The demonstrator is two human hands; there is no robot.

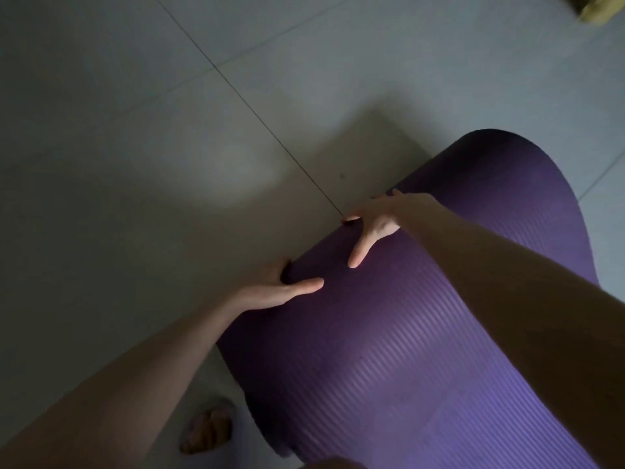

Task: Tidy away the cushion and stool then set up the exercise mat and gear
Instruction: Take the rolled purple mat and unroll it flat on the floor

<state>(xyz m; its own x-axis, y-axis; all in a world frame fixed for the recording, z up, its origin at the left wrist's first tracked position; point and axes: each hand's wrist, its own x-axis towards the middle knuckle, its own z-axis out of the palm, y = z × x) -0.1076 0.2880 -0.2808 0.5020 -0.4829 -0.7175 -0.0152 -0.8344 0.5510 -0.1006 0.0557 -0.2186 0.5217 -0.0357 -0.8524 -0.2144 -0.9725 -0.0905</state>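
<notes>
Hands, left [270,286] and right [372,225], grip purple ribbed mat [389,350] over tiled floor [135,164]

The tiled floor [142,137] is pale grey, large smooth tiles with thin dark grout lines. One long grout line [250,106] runs diagonally from the upper left down toward the middle of the view, and a fainter one crosses it on the upper left. A soft patch of reflected light [247,170] lies on the tile just left of that long grout line, and a broad shadow darkens the tile on the line's right side. A small dark speck [342,176] sits just right of the line's lower end. Far from the line, in the top right corner, a blurred yellowish object [600,8] is cut by the edge; what it is cannot be told.
</notes>
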